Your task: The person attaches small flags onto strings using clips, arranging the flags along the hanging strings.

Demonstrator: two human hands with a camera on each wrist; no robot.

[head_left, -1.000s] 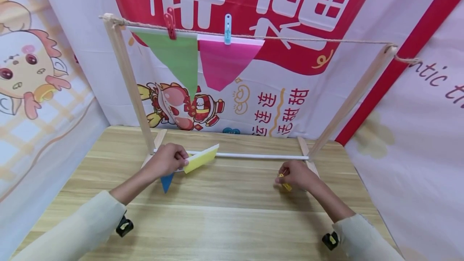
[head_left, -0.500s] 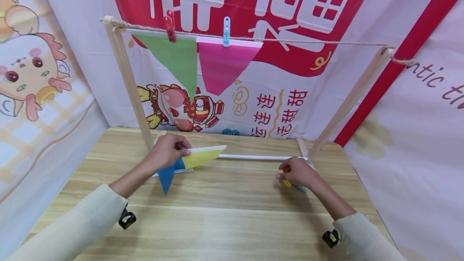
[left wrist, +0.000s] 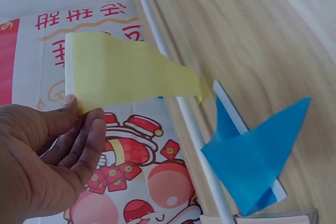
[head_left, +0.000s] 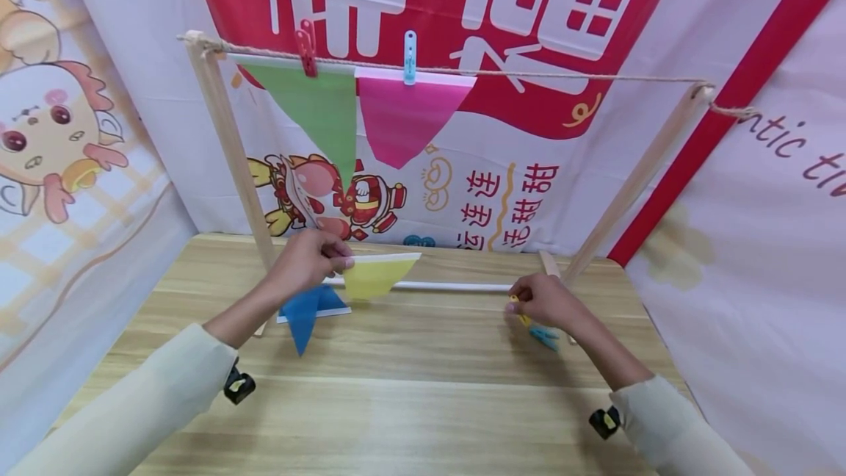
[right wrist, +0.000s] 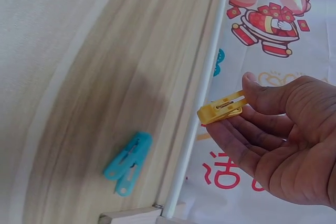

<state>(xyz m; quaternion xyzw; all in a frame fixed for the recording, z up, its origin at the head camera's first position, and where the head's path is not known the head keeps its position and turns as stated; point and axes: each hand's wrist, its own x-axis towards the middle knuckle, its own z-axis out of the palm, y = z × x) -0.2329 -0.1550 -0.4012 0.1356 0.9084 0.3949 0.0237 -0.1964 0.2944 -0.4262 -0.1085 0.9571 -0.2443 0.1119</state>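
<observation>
My left hand (head_left: pixel 309 261) pinches one end of the white top strip of a yellow paper pennant (head_left: pixel 378 277), which hangs just above the table. Below it a folded blue pennant (left wrist: pixel 257 150) lies on the wood. Between thumb and fingers my right hand (head_left: pixel 547 303) holds a yellow clothespin (right wrist: pixel 222 109). A teal clothespin (right wrist: pixel 128 163) rests on the table near that hand. Up on the twine (head_left: pixel 555 76) hang a green pennant (head_left: pixel 317 105) under a red clothespin (head_left: pixel 307 48) and a pink pennant (head_left: pixel 413 116) under a light blue clothespin (head_left: pixel 410 57).
Wooden posts stand left (head_left: pixel 228 145) and right (head_left: pixel 637 171), carrying the twine. A white rod (head_left: pixel 456 286) runs low between their feet. Behind the table (head_left: pixel 410 402) hangs a printed red and white cloth (head_left: pixel 502 120).
The left hand has lifted the yellow pennant up and away from the blue one, and it now hangs flatter to view. My right hand has risen slightly with the yellow clothespin, uncovering the teal one.
</observation>
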